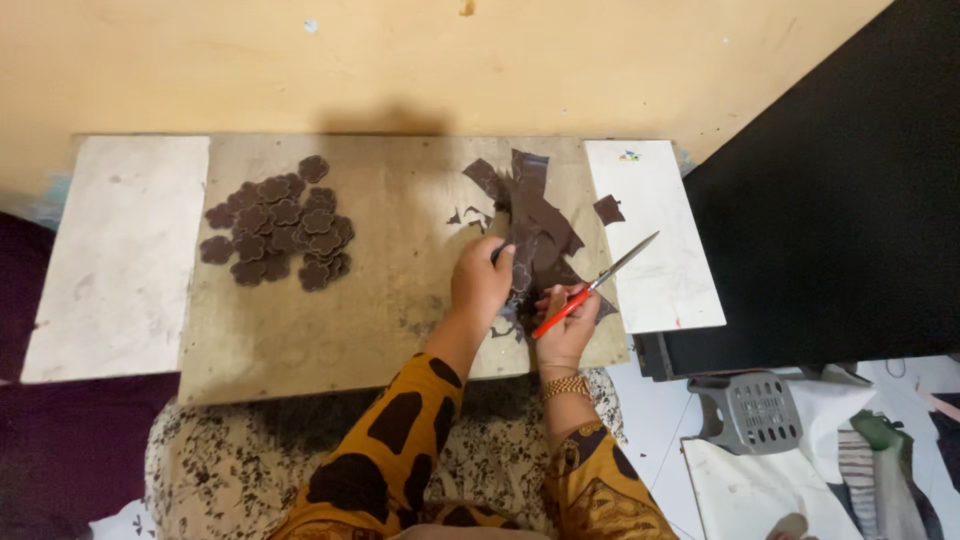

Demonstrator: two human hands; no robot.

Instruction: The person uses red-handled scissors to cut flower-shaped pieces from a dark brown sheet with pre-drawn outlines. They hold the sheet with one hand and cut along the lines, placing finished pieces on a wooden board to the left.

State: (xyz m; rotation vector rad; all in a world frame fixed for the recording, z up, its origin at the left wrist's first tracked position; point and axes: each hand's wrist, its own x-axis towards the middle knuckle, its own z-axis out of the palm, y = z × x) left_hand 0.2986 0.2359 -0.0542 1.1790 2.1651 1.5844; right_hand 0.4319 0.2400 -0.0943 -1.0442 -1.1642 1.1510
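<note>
- Pale rectangular slab (120, 255), lying at the left end of the low wooden desk (330, 330); nothing rests on it.
- Heap of dark brown flower-shaped cut-outs (280, 225), overlapping flat on the desk, well apart from both hands.
- Left hand (480, 280), fingers curled and pressed down on the dark brown thin sheet material (535, 235), pinning its near edge to the desk.
- The sheet lies in ragged, partly cut strips; it appears light, limp and easily creased or torn, so it is best held flat close to the cut line, not by a loose corner.
- Right hand (565, 325), closed around the orange handles of the scissors (595, 283), blades pointing up and right over the white board (655, 240).
- A small brown scrap (608, 209) lies on that board.
</note>
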